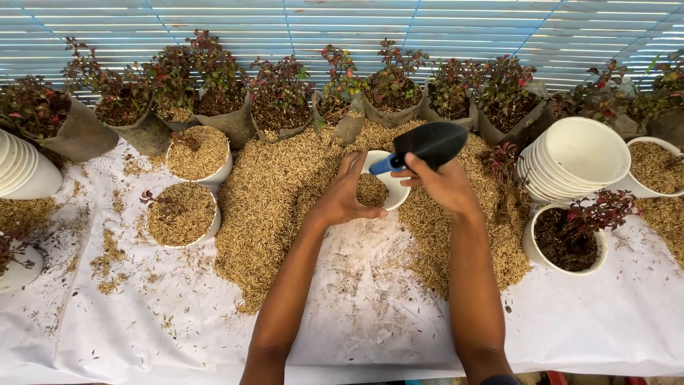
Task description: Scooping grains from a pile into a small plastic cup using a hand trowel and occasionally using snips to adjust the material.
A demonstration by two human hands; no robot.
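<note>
White-sheeted surface point(370, 314): left hand point(345, 199) is cupping the light, rigid pot point(385, 187) rim; right hand point(442, 182), at three o'clock, is clenching the trowel point(427, 142).

White sheet point(370, 314) under husk heap point(278, 207)

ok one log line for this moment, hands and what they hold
left hand grips white pot | right hand holds black trowel over pot | husk pile around
</note>
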